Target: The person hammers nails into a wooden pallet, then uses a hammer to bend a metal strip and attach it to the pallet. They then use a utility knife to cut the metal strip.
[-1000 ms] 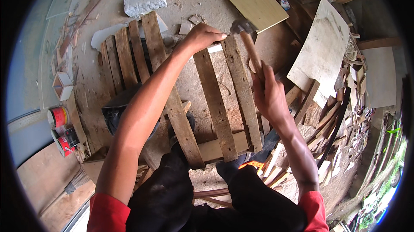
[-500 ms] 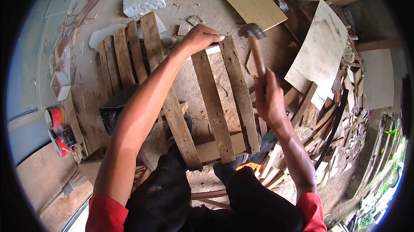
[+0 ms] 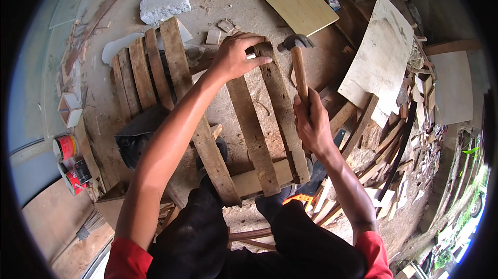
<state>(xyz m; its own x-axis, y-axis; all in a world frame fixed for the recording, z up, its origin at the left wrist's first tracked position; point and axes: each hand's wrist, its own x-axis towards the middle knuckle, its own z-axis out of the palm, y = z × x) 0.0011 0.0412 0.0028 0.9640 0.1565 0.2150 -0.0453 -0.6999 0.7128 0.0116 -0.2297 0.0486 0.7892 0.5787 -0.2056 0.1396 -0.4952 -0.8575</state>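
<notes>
A slatted wooden frame (image 3: 251,128), like a pallet section of weathered boards, stands propped between my legs. My left hand (image 3: 239,57) grips its far end at the rightmost slat (image 3: 281,107), thumb on the near face and fingers over the top edge. In my right hand (image 3: 315,127) is a claw hammer (image 3: 299,66), held by its wooden handle. The hammer's dark head is raised just right of the slat's far end, apart from the wood. Whether a nail sits there, I cannot tell.
More slats (image 3: 142,71) stand at the left beside a black container (image 3: 136,136). Two red-labelled cans (image 3: 66,147) are at the far left. A white block (image 3: 165,1) and a plywood square (image 3: 302,8) lie beyond. Scrap wood (image 3: 386,167) is heaped right; an orange-handled saw (image 3: 301,199) lies near my foot.
My left hand has shifted its hold, the thumb now lower on the slat and fingers over its end. The hammer has turned more upright and moved slightly left with my right hand.
</notes>
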